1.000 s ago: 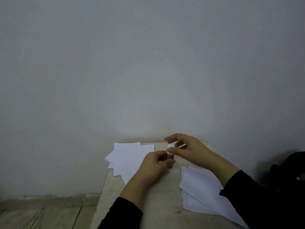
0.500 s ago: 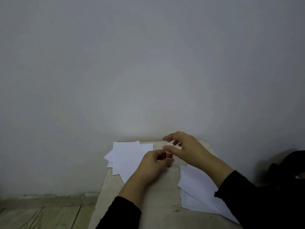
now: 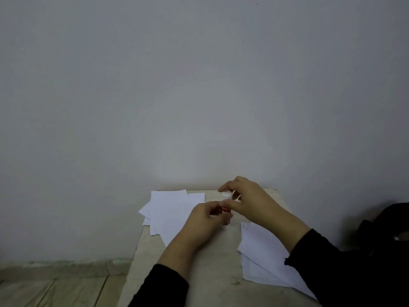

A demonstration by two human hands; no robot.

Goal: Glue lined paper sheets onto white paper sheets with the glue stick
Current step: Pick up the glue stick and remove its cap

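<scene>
My left hand (image 3: pixel 204 220) grips the red glue stick (image 3: pixel 225 214) upright above the small table (image 3: pixel 212 267). My right hand (image 3: pixel 250 201) pinches its white cap (image 3: pixel 227 194) at the top of the stick. A loose stack of white paper sheets (image 3: pixel 170 209) lies at the table's back left, partly under my left hand. A second stack of paper sheets (image 3: pixel 263 258) lies on the right, partly under my right sleeve; I cannot tell whether it is lined.
The table stands against a plain grey wall (image 3: pixel 199 96). A tiled floor (image 3: pixel 55 289) shows at the lower left. Something dark (image 3: pixel 385 224) sits at the right edge beside the table.
Both hands stay at the glue stick. My right hand's fingers have shifted at the stick's top, and the white cap now shows between them.
</scene>
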